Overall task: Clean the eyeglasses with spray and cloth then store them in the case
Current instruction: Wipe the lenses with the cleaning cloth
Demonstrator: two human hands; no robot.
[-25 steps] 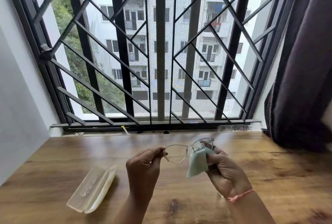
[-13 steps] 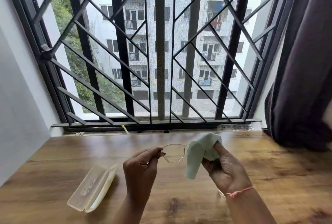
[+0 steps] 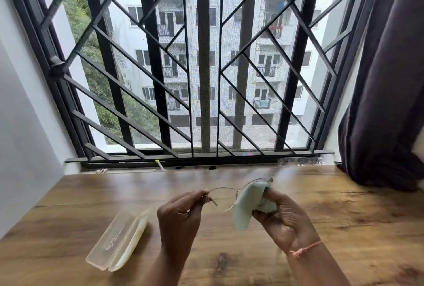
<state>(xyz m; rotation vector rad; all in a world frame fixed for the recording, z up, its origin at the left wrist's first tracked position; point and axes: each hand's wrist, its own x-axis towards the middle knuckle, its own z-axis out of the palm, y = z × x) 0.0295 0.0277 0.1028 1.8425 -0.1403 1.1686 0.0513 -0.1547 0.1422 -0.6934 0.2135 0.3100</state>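
Note:
Thin metal-rimmed eyeglasses (image 3: 222, 198) are held above the wooden table (image 3: 344, 212). My left hand (image 3: 181, 214) pinches the frame's left end. My right hand (image 3: 284, 217) presses a pale green cloth (image 3: 249, 205) around the right lens, which the cloth mostly hides. The cloth's loose corner hangs down. A translucent cream glasses case (image 3: 119, 241) lies on the table to the left of my left hand, its lid slightly ajar. No spray bottle is in view.
A barred window (image 3: 204, 67) rises right behind the table's far edge. A dark curtain (image 3: 385, 79) hangs at the right, its bottom resting on the table corner. A white wall (image 3: 25, 136) borders the left side.
The cloth has slid over the right lens under my right fingers, up to cover it and back down so the top rim shows again. My left hand kept its pinch on the frame.

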